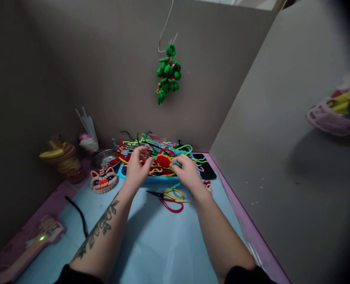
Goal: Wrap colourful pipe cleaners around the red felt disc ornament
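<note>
My left hand (137, 169) and my right hand (187, 172) meet over a blue tray (122, 172) heaped with coloured pipe cleaners (151, 144). Between their fingertips sits a small red and orange pipe-cleaner piece (163, 160). Fingers of both hands pinch it, the left from the left side, the right from the right with a teal strand at its fingers. Red-handled scissors (169, 200) lie on the blue mat just below my hands, with a yellow loop across them.
A green pipe-cleaner figure (168, 75) hangs on the back wall. A cat-face craft (103, 180), a metal bowl (105, 158) and a yellow-brown figure (61, 157) stand left. A pink glue gun (35, 244) lies at front left. A black phone (206, 167) lies right of the tray. A pink basket (334, 118) is at the right.
</note>
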{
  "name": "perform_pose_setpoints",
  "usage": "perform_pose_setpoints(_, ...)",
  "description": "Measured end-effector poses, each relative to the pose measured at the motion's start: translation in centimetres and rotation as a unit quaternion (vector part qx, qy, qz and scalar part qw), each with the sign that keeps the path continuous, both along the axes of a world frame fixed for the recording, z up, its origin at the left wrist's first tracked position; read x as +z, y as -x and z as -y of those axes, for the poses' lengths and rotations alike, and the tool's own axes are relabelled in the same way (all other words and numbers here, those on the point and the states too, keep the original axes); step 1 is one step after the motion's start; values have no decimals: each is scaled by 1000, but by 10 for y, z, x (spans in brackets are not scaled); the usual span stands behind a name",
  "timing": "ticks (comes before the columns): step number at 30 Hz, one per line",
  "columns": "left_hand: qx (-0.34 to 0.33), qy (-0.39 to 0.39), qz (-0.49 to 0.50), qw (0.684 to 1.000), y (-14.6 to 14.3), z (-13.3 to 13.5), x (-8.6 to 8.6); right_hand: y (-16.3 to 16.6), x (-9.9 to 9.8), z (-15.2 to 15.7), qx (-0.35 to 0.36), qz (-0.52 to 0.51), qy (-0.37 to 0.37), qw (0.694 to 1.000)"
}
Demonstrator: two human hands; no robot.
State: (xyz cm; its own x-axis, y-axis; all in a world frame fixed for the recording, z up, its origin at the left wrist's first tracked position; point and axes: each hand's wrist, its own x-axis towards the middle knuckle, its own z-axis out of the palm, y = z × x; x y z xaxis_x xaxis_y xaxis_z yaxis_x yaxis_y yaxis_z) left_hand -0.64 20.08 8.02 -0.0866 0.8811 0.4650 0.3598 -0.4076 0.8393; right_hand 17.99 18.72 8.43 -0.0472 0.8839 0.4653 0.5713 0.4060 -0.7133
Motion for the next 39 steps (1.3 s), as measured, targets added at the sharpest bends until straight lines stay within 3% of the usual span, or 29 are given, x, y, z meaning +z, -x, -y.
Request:
perform_pose_setpoints(2, -48, -65, -129, 988, 0, 7, 6, -1, 0, 2, 18, 47, -6, 999)
perform_pose_setpoints(5, -87, -65, -286, 952, -3, 16, 13, 1, 0, 4, 68, 84, -5, 994)
perform_pose_setpoints(8, -69, -33, -322, 944, -4, 18, 13, 1, -3, 3, 69, 44, 0, 997)
perform_pose_setpoints(11, -32, -6, -280, 959, 0, 13, 9, -7, -8, -5, 27, -97, 20, 995)
perform_pose_setpoints(13, -15, 24, -245, 969, 3, 10, 7, -16, -10, -12, -20, -256, 53, 965)
perform_pose_setpoints(16, -20, 63, -203, 977, 6, 7, 4, -35, -8, -20, -28, -461, 110, 880)
perform_pose_setpoints(19, -45, 81, -151, 984, 6, 4, -1, -52, -4, -21, 15, -527, 191, 828)
perform_pose_setpoints(22, -52, 101, -87, 990, 8, -1, -6, -63, -1, -17, 29, -539, 237, 808)
perform_pose_setpoints(26, -60, 156, 83, 983, 16, -9, -8, -76, 5, -12, 16, -520, 212, 827)
perform_pose_setpoints(29, -94, 225, 231, 942, 20, -12, -6, -86, 9, -10, -1, -509, 136, 850)
perform_pose_setpoints(32, -117, 263, 287, 914, 18, -12, -6, -91, 10, -9, -24, -475, 77, 876)
perform_pose_setpoints(35, -137, 283, 286, 905, 13, -10, -7, -88, 7, -6, -131, -353, -5, 926)
perform_pose_setpoints(37, -159, 294, 285, 898, 10, -9, -8, -78, 6, -3, -215, -222, -107, 945)
perform_pose_setpoints(39, -189, 301, 283, 891, 9, -7, -7, -63, 6, 0, -205, -95, -180, 957)
